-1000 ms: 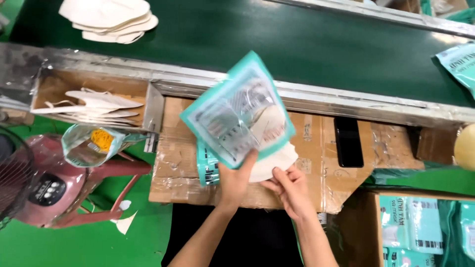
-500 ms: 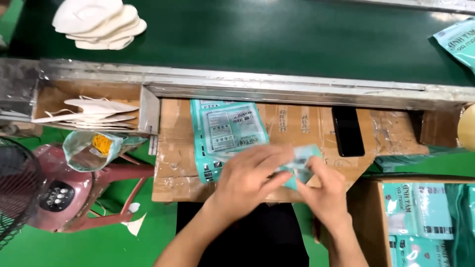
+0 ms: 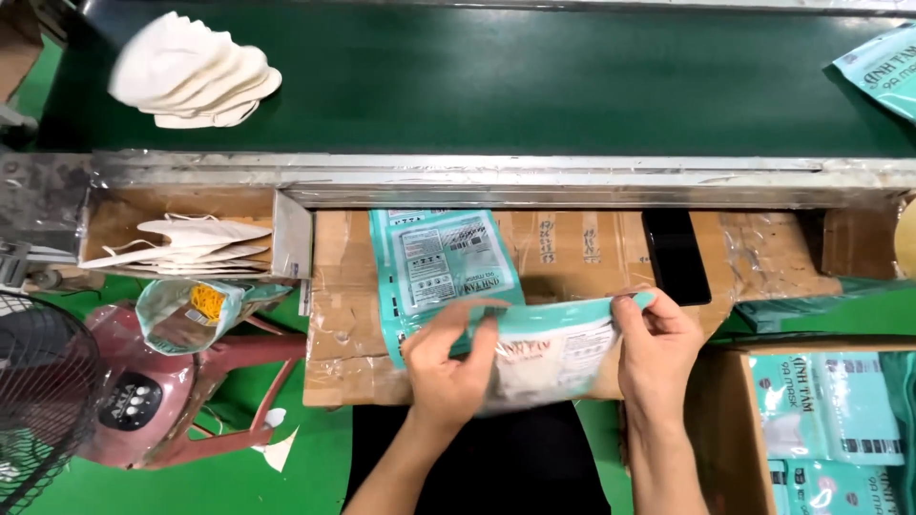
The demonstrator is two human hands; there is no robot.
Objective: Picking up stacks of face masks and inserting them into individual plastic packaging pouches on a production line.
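Both hands hold one teal-and-clear plastic pouch point(image 3: 558, 355) with white masks inside, lying sideways over the near edge of a cardboard work board point(image 3: 572, 253). My left hand point(image 3: 453, 367) pinches the pouch's top edge at its left end. My right hand point(image 3: 658, 348) pinches the same edge at its right end. A stack of the same teal pouches point(image 3: 441, 257) lies flat on the board just behind my left hand.
A dark green conveyor belt point(image 3: 534, 86) runs across the back, carrying a pile of white masks point(image 3: 196, 76) and a teal pouch point(image 3: 883, 72). A cardboard tray with white masks point(image 3: 186, 243) sits left. A black phone point(image 3: 676, 256), a fan point(image 3: 43, 391) and a box of pouches point(image 3: 825, 429) lie around.
A second ago my hands held a pouch upright with masks going in. It has come down onto the board's near edge, turned sideways, and both hands now pinch its top edge.
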